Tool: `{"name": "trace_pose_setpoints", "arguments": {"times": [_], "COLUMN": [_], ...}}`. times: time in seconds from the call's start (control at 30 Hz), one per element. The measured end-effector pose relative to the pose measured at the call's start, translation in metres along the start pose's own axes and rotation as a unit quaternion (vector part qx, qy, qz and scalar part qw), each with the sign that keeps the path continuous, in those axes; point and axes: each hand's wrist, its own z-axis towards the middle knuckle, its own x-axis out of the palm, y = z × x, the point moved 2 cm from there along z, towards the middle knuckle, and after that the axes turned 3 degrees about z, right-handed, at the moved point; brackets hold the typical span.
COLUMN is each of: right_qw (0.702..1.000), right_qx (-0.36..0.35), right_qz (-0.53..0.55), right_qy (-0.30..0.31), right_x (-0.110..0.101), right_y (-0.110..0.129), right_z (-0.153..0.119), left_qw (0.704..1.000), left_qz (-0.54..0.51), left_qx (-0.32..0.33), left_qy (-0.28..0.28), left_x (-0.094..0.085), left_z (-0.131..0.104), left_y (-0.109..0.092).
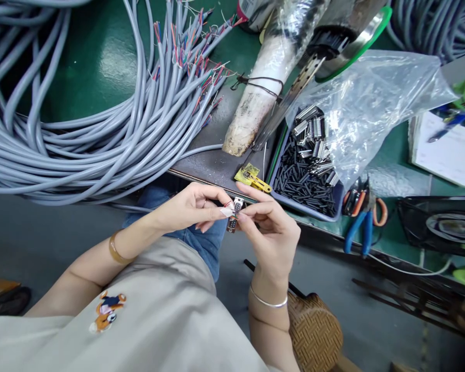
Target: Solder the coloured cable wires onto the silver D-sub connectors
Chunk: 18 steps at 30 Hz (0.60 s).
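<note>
My left hand (201, 209) is closed in a pinch, with thin red wires (228, 205) showing at its fingertips. My right hand (271, 222) pinches at the small metal D-sub connector (238, 204), whose dark face has rows of holes. The fingertips of both hands meet at this connector and partly cover it, just off the bench edge. Close above them lies a yellow cutter (256, 181). A grey cable (203, 150) runs along the bench near my hands; whether the pinched wires belong to it is hidden.
Bundled grey cables (101, 139) with stripped coloured ends fill the left. A soldering iron stand and wrapped white tube (251, 108) stand ahead. Right of them are a bin (325, 213) of black sleeves and metal connectors, a plastic bag (375, 108), blue-handled pliers (359, 232) and a stool (315, 330).
</note>
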Motion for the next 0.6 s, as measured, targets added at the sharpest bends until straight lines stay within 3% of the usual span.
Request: {"name": "trace_pose_setpoints", "arguments": {"times": [0.07, 0.13, 0.33, 0.4, 0.5, 0.6], "right_qw": [0.999, 0.999, 0.981, 0.969, 0.96, 0.93], "right_qx": [0.023, 0.008, -0.077, -0.089, -0.103, -0.181], "right_qz": [0.019, 0.007, -0.105, -0.149, -0.207, -0.297], "right_qy": [0.041, 0.033, -0.147, -0.176, -0.155, -0.117], "right_x": [-0.002, -0.005, -0.013, -0.013, -0.009, -0.003], "right_y": [0.002, 0.006, 0.014, 0.013, 0.008, 0.004], "right_z": [0.001, 0.002, 0.0, -0.001, 0.001, 0.003], "left_qw": [0.999, 0.999, 0.993, 0.989, 0.986, 0.982], "left_qz": [0.01, 0.008, -0.018, -0.012, 0.011, 0.042], "left_qx": [-0.022, -0.031, 0.054, 0.08, 0.094, 0.118], "left_qy": [0.021, 0.022, -0.104, -0.122, -0.139, -0.142], "left_x": [-0.001, -0.001, -0.007, -0.008, -0.007, -0.003], "left_z": [0.0, 0.0, 0.005, 0.006, 0.006, 0.005], "left_y": [0.0, 0.001, 0.001, 0.0, -0.002, -0.006]}}
